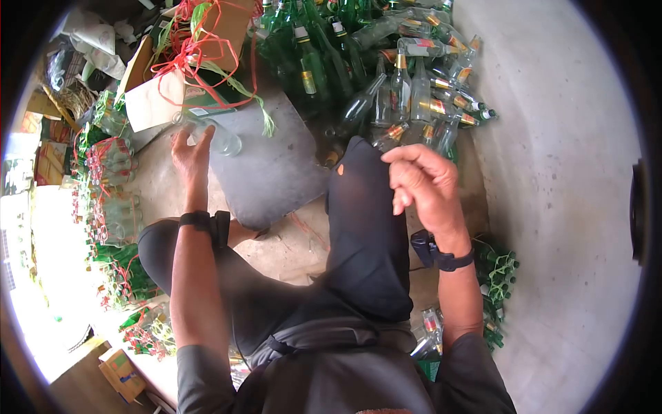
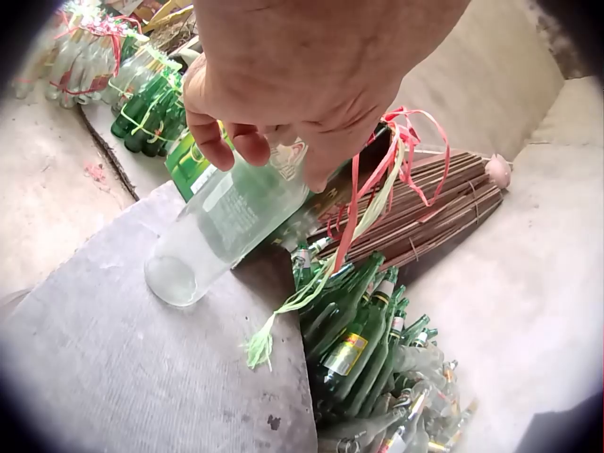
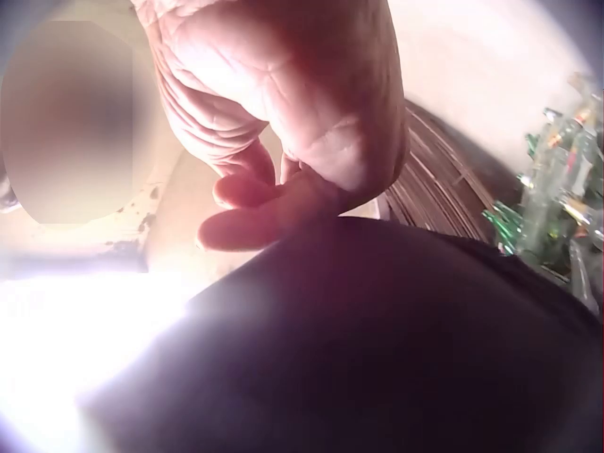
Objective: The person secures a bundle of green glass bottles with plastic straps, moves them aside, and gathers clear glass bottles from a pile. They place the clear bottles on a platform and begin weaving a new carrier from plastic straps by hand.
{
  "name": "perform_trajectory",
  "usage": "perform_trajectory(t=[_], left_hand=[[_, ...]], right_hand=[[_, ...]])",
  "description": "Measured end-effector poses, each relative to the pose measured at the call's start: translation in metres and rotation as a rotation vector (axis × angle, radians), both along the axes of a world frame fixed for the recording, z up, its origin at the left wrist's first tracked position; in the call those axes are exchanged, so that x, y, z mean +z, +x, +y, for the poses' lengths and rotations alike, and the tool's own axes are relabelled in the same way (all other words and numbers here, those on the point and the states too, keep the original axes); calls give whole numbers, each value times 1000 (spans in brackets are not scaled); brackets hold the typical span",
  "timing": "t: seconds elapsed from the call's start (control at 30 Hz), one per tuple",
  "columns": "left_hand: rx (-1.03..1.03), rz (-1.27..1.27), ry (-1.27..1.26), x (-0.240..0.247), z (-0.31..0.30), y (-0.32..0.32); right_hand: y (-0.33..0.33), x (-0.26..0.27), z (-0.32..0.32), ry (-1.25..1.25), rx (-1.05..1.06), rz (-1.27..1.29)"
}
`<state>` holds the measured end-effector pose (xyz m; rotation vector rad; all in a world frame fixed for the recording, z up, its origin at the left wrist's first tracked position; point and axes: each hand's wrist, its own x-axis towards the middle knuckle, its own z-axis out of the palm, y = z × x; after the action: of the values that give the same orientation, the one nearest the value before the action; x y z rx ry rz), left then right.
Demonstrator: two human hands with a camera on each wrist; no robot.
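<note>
Your left hand (image 1: 189, 155) is partly closed, thumb and fingers gripping one clear bottle (image 1: 226, 141) toward its neck end. The bottle lies tilted, base pointing away from your palm, over the grey board (image 1: 265, 176); whether its base touches the board cannot be determined. Your right hand (image 1: 426, 183) holds nothing; its fingers are loosely bent above your right knee (image 1: 362, 165).

Count: one bottle gripped, one grey board, two dark wrist straps (image 1: 455, 261), one on each of your arms. One bundle of brown slats (image 2: 444, 203) lies beyond the bottle heap (image 1: 314, 69) in the left wrist view. That heap, green and clear glass, overlaps too much for an exact count. Cardboard (image 1: 155, 103) with red twine (image 1: 183, 58) stands beside the board. Several tied bottle bundles (image 1: 121, 215) line your left side; their exact number is unclear.
</note>
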<state>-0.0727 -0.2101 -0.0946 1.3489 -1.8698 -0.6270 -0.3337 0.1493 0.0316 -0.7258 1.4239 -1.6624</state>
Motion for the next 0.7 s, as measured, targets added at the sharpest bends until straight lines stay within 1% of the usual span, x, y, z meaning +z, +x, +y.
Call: perform_trajectory(t=[0.03, 0.1, 0.17, 0.2, 0.23, 0.27, 0.37, 0.43, 0.47, 0.53, 0.57, 0.63, 0.7], left_hand=[[8, 18, 33, 1, 0, 1], [4, 12, 28, 1, 1, 1], [1, 6, 24, -2, 1, 4], [12, 5, 73, -4, 0, 6], [22, 5, 122, -4, -1, 8], [23, 2, 121, -1, 2, 7], [33, 44, 123, 2, 8, 10], [72, 75, 156, -2, 9, 17], [74, 71, 155, 9, 18, 16], [121, 285, 384, 33, 37, 16], [122, 284, 381, 38, 41, 20], [89, 464, 509, 48, 47, 26], [96, 476, 538, 79, 66, 15]], right_hand=[[-10, -9, 5, 2, -37, -77], [-35, -32, 19, 51, -132, -33], [-58, -53, 32, 205, -210, -50], [-68, -65, 37, 203, -209, -53], [-77, -77, 42, 292, -232, -25], [-87, -90, 46, 381, -255, 4], [-113, -132, 57, 450, -306, -22], [-133, -159, 61, 476, -287, -25], [-140, -170, 60, 511, -309, 5], [-156, -187, 57, 557, -336, 41], [-165, -195, 56, 555, -334, 40], [-180, -211, 51, 583, -345, 22], [-189, -221, 42, 576, -357, 56]])
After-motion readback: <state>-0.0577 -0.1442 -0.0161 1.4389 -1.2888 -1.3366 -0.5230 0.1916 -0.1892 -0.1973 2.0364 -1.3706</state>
